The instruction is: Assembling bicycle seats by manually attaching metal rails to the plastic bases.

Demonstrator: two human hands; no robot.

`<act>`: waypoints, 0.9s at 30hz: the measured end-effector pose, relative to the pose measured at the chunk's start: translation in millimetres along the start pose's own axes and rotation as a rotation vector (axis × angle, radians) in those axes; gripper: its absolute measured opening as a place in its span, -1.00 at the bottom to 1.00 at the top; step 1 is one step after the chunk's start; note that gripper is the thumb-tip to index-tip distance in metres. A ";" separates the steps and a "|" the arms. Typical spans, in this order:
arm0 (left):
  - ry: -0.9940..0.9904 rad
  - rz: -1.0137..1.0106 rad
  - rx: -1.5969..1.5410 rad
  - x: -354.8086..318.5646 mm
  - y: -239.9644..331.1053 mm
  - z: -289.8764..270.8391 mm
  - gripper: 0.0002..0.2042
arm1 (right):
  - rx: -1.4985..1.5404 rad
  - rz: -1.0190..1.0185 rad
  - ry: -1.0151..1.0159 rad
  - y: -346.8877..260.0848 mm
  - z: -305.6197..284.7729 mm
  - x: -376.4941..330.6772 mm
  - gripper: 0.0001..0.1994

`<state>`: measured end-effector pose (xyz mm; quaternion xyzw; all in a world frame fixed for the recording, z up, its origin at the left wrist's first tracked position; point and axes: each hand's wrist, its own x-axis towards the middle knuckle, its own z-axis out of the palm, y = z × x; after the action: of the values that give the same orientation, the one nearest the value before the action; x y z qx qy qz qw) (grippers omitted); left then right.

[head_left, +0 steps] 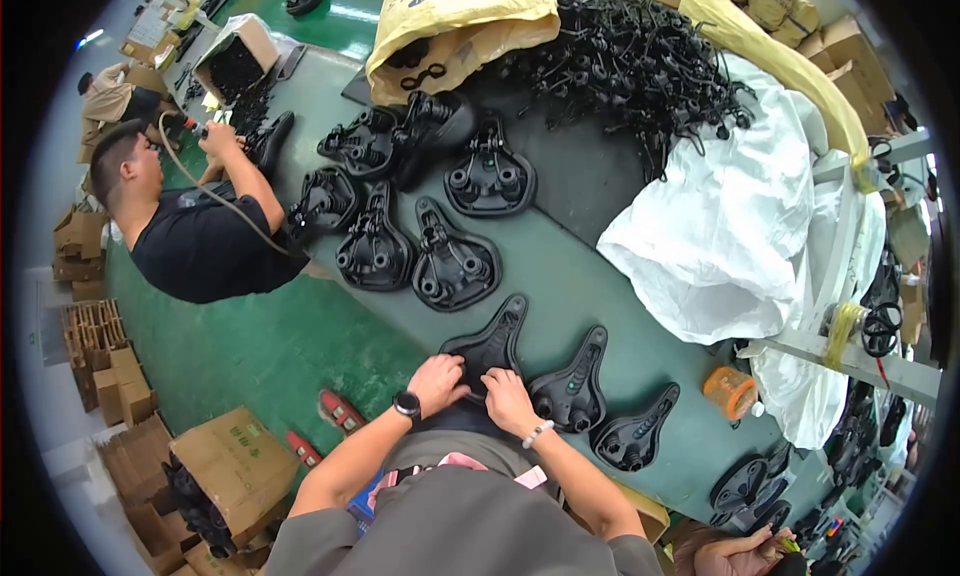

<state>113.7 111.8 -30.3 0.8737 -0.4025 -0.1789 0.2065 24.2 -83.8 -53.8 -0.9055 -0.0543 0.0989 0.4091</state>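
Note:
My left hand [437, 381] and my right hand [508, 400] both press on the wide rear end of a black bicycle saddle base [495, 338] lying underside up on the grey-green table [580, 286]. A dark watch sits on my left wrist and a pale bead bracelet on my right. Just right of my right hand lie two more black saddle bases [575, 381] [636, 434]. Farther up the table, several finished black saddles [455, 261] lie upside down in a loose group.
A heap of black wire springs [640, 61] and a yellow sack [455, 21] fill the far end. A white bag [735, 226] hangs at right, an orange container [730, 392] below it. A person in a black shirt [200, 241] works at left. Cardboard boxes [235, 466] stand on the green floor.

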 end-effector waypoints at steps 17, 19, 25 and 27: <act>0.541 -0.152 -0.576 123.1 -135.3 -182.1 -0.91 | 0.736 1.053 1.036 267.3 -302.3 276.0 -0.71; 0.638 -0.171 -0.563 171.1 -176.4 -223.6 -0.90 | 0.740 1.056 1.044 288.1 -303.4 257.0 -0.73; 0.794 -0.097 -0.127 329.5 -333.8 -256.3 -0.66 | 0.796 0.987 1.048 226.4 -294.6 290.9 -0.80; 0.460 -0.376 -0.182 374.9 -362.5 -257.8 -0.55 | 0.740 0.975 1.061 195.1 -302.1 288.6 -0.81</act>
<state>694.8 90.5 -48.9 0.9283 -0.1588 -0.0471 0.3328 376.3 -381.4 -44.3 -0.5597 0.5840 -0.1649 0.5643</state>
